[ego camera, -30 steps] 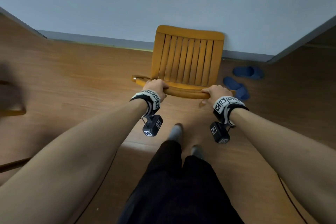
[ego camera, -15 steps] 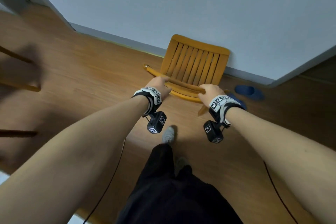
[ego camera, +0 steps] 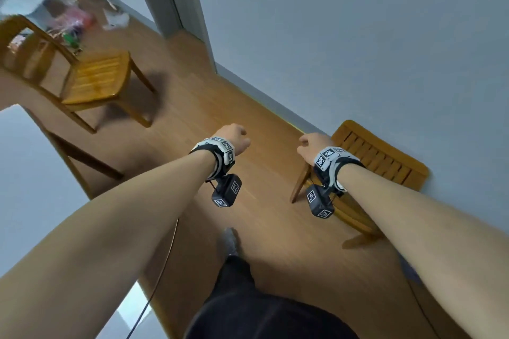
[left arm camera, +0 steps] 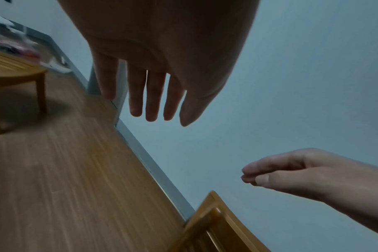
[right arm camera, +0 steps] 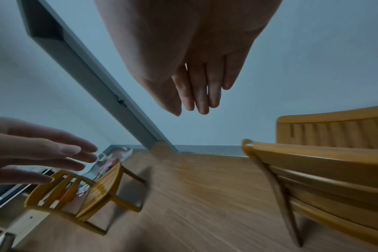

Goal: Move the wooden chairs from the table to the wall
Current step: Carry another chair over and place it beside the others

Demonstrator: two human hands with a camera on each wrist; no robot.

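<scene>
— The hands?
— Left hand (ego camera: 236, 138) and right hand (ego camera: 312, 143) hang loose-fingered, empty.
— The chairs?
— One slatted honey-coloured wooden chair (ego camera: 377, 157) backs onto the pale blue-grey wall (ego camera: 358, 36); a second slatted wooden chair (ego camera: 93, 80) stands well apart — on the brown plank floor (ego camera: 192, 107).

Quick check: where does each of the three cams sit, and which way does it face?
Head: worn on the head, looks down at the floor; both forearms, left hand, right hand.
Left wrist: under the palm, faces the wall; own fingers.
Right wrist: likewise; own fingers, far chair.
Shared: the chair by the wall, in all three.
</scene>
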